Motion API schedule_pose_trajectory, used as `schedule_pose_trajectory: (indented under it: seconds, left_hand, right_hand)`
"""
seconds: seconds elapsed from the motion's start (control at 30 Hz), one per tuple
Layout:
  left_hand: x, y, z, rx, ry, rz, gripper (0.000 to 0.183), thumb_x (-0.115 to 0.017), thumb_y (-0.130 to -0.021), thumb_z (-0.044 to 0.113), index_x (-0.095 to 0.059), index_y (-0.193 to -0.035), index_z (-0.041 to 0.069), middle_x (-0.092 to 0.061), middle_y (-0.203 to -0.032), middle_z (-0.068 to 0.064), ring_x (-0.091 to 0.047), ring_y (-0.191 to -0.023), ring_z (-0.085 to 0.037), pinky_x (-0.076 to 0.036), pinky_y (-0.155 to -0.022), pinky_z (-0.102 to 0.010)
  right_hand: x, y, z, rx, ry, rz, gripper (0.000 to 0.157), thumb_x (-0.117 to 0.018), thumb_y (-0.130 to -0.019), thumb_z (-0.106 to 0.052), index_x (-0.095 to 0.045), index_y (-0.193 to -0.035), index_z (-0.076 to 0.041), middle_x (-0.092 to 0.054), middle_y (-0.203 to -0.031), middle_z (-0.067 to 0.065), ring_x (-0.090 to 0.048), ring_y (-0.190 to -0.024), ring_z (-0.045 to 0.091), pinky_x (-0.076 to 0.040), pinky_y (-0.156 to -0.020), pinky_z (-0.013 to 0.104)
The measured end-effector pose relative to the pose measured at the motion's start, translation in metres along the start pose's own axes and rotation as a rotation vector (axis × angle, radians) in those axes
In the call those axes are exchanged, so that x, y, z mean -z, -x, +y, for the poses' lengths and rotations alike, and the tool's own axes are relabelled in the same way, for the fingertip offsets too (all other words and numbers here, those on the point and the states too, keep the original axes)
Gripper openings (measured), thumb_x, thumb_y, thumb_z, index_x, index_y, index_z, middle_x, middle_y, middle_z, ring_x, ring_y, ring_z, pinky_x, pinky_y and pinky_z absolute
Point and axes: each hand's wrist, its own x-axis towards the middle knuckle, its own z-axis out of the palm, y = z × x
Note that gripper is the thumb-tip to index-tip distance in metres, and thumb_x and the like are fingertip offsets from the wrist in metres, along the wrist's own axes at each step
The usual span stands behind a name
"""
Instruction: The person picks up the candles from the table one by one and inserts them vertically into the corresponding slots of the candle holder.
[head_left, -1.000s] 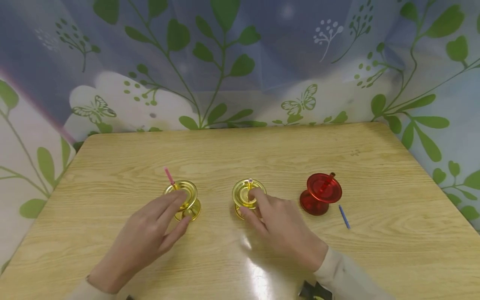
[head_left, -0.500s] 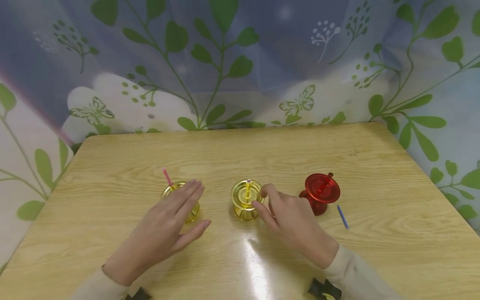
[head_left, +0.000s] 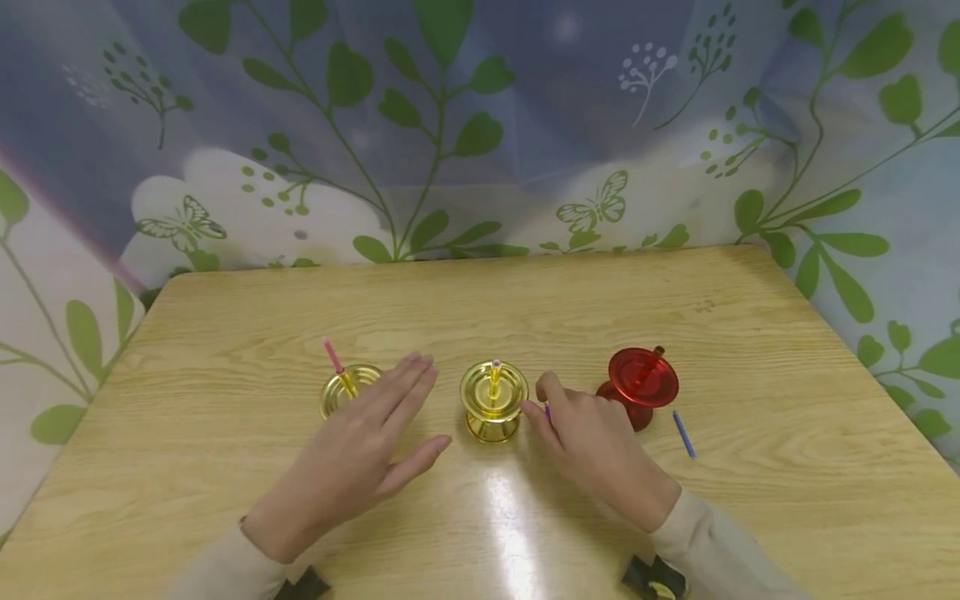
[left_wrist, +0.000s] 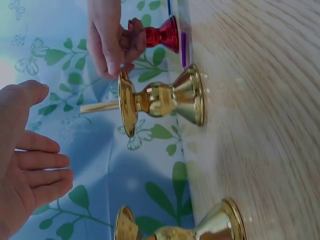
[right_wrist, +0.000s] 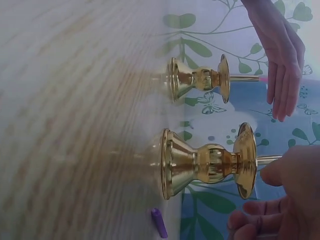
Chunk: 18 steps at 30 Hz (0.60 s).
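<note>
Three candle holders stand in a row: a gold one (head_left: 332, 403) with a pink candle (head_left: 333, 355) at the left, a gold one (head_left: 492, 427) in the middle with a bare upright tube, and a red one (head_left: 637, 383) at the right. My left hand (head_left: 367, 450) hovers with straight fingers, partly hiding the left holder in the head view. Just right of the middle holder is my right hand (head_left: 592, 450), fingers loosely curled around nothing, thumb tip near the dish rim. A purple candle (right_wrist: 158, 222) lies on the table below it.
A blue candle (head_left: 684, 434) lies on the wooden table (head_left: 450, 308), right of the red holder. Behind the table hangs a leaf-patterned cloth (head_left: 525, 108).
My left hand has moved right, from over the left gold holder toward the middle. My right hand has drawn back to the right from the middle holder's tube; the purple candle now shows.
</note>
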Motion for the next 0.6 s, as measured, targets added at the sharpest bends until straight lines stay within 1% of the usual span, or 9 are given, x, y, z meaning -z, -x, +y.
schedule_pose_trajectory:
  seconds: [0.17,0.4,0.6]
  left_hand:
    - [-0.004,-0.006,0.004,0.012,0.002,-0.035,0.071,-0.027,-0.104,0.048,-0.045,-0.136,-0.013,-0.046,-0.141,-0.027,-0.044,-0.131,-0.039,-0.042,-0.103,-0.049]
    - [-0.01,-0.012,0.006,0.057,-0.004,-0.129,0.076,-0.023,-0.103,0.053,-0.04,-0.14,-0.012,-0.039,-0.145,-0.028,-0.037,-0.136,-0.039,-0.036,-0.108,-0.048]
    - [-0.021,-0.017,0.006,0.115,0.002,-0.208,0.077,-0.024,-0.102,0.054,-0.036,-0.143,-0.01,-0.034,-0.148,-0.027,-0.032,-0.139,-0.037,-0.031,-0.112,-0.045]
  right_hand:
    - [-0.003,0.002,0.002,-0.031,0.011,-0.029,0.022,-0.06,-0.096,-0.025,-0.05,-0.087,-0.007,-0.035,-0.05,-0.008,-0.04,-0.042,0.012,-0.033,-0.036,0.028]
    - [-0.003,0.004,0.005,-0.072,0.005,-0.065,0.022,-0.059,-0.097,-0.026,-0.049,-0.088,-0.008,-0.035,-0.049,-0.007,-0.038,-0.042,0.013,-0.032,-0.037,0.028]
    - [-0.005,0.004,0.007,-0.082,0.001,-0.086,0.024,-0.058,-0.098,-0.026,-0.049,-0.086,-0.008,-0.036,-0.049,-0.008,-0.037,-0.042,0.011,-0.031,-0.036,0.027]
